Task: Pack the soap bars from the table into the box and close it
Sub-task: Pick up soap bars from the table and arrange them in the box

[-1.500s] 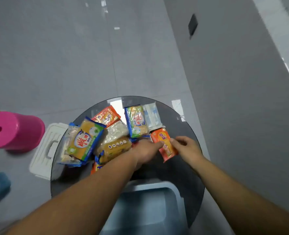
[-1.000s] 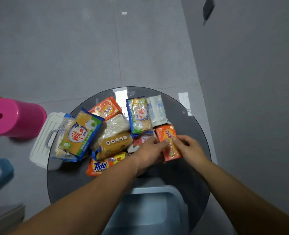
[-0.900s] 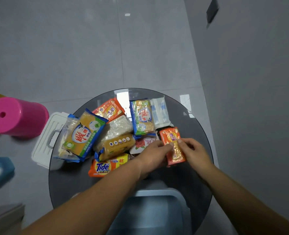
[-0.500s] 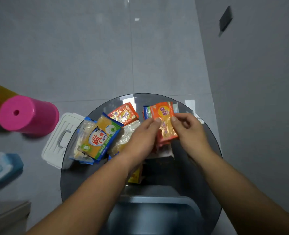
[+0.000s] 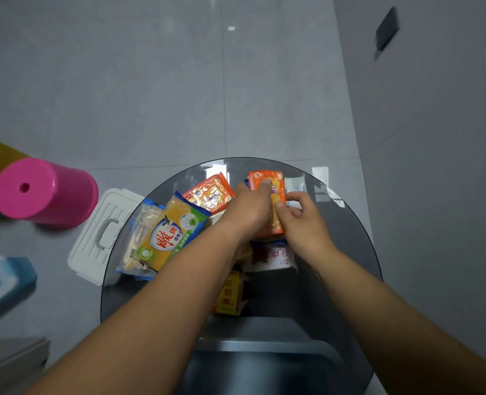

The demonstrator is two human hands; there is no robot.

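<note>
The orange soap packet (image 5: pixel 268 176) has been raised off the bench (image 5: pixel 350 280) since the earlier frames and is now held above the far side of the pile, long axis running away from the person.

Hand state:
- Left hand (image 5: pixel 250 209): fingers (image 5: pixel 264 186) closed on the left edge of the packet, one fingertip lying across its front face. The thumb is hidden.
- Right hand (image 5: pixel 301 220): thumb pressed to the right edge of the packet, the other fingers curled behind it. Both hands grasp the same packet.

Remaining soap on the round dark glass bench:
- A large yellow-and-green soap pack (image 5: pixel 173 232) at the left, resting on clear-wrapped bars.
- A second orange packet (image 5: pixel 210 193) just beyond it, partly under the left hand.
- A pale packet (image 5: pixel 294 183) just right of the held packet.
- A white packet with red print (image 5: pixel 273 255) below the hands.
- A yellow packet (image 5: pixel 230 292) nearest the person, beside the left forearm.

The box (image 5: pixel 264 344) sits open at the near edge of the bench, seen through the glass. No soap is visible in it.

On the floor to the left: a white lid with a handle (image 5: pixel 102 232) partly under the bench rim, a pink stool (image 5: pixel 45 192), and a blue lidded container (image 5: pixel 5 277).
</note>
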